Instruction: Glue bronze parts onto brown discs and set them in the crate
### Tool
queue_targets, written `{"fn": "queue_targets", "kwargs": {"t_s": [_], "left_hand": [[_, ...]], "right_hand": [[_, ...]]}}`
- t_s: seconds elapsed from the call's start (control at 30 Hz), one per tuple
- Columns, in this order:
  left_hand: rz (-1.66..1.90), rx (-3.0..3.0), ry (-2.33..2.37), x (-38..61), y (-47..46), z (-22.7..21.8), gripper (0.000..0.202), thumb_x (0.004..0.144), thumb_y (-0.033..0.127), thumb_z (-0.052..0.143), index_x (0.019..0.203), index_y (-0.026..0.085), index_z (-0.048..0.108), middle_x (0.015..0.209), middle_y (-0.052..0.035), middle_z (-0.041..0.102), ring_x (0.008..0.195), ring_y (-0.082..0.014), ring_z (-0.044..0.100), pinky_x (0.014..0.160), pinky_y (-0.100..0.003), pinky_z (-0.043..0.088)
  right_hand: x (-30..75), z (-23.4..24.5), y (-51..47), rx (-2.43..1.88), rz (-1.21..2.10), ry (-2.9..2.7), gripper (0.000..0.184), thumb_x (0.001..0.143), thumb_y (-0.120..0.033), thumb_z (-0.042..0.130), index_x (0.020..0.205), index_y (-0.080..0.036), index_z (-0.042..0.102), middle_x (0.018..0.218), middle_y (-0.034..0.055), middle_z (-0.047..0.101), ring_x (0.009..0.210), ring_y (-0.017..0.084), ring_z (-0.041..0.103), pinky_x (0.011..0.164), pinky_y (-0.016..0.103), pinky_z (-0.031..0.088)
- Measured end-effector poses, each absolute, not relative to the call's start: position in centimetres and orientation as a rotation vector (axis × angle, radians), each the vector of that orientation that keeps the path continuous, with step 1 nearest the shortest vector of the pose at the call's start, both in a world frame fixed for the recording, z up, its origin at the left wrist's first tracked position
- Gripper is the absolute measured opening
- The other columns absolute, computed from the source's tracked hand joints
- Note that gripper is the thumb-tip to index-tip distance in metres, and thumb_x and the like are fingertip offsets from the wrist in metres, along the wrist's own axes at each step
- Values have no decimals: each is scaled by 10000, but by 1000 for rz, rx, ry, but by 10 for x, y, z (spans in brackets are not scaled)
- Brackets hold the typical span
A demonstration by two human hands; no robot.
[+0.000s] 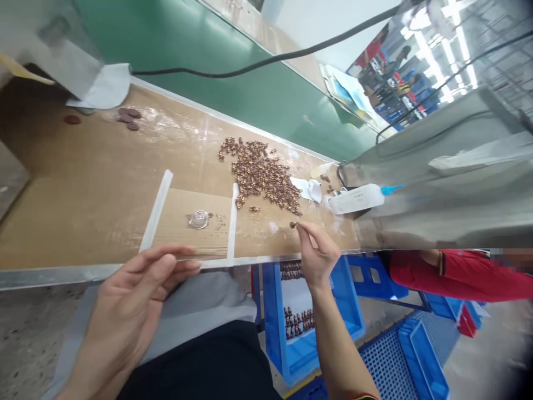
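My right hand (317,253) pinches a small copper-brown metal part (293,225) between thumb and fingertips, just above the bench. Beyond it spreads a large pile of similar copper-coloured parts (264,175); one loose part (254,209) lies near the pile's front edge. My left hand (139,294) is at the bench's front edge, fingers stretched forward and thumb apart. I make out nothing held in it. Ahead of it, a cardboard sheet (187,200) taped at both sides carries a small clear round piece (199,219) and several tiny dark bits (220,223).
A white squeeze bottle (357,199) with a blue tip lies right of the pile, beside crumpled white paper (310,190). Brown discs (129,118) sit at back left. Below the bench, a blue crate (300,355) holds rows of parts. A person in red (458,275) is at right.
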State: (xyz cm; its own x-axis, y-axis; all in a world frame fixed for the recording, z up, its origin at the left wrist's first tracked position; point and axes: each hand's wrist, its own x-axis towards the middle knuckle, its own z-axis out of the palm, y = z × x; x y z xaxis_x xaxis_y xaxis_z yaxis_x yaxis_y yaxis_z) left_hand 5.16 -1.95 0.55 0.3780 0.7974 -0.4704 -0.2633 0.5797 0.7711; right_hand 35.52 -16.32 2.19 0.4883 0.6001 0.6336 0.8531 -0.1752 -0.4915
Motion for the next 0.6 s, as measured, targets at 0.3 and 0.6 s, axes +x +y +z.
{"fn": "queue_targets", "kwargs": {"t_s": [0.3,0.6], "left_hand": [[779,673,1041,54,-17,7,199,857,338,982,1030,299,893,1058,30,898,889,-203,841,995,-305,713],[747,722,1081,53,-12,3,163,890,333,952,1036,325,880,1025,106,892,946,-168,825,1008,-268,711]], "right_hand": [[408,-27,-198,-2017,-437,-1190,204,1140,-307,702,1148,-233,893,1118,78,894,1040,247,857,1007,406,685],[406,-28,-192,-1998,-369,-1072,198,1115,-354,738,1103,-248,905,1113,70,896,1055,245,858,1053,408,687]]}}
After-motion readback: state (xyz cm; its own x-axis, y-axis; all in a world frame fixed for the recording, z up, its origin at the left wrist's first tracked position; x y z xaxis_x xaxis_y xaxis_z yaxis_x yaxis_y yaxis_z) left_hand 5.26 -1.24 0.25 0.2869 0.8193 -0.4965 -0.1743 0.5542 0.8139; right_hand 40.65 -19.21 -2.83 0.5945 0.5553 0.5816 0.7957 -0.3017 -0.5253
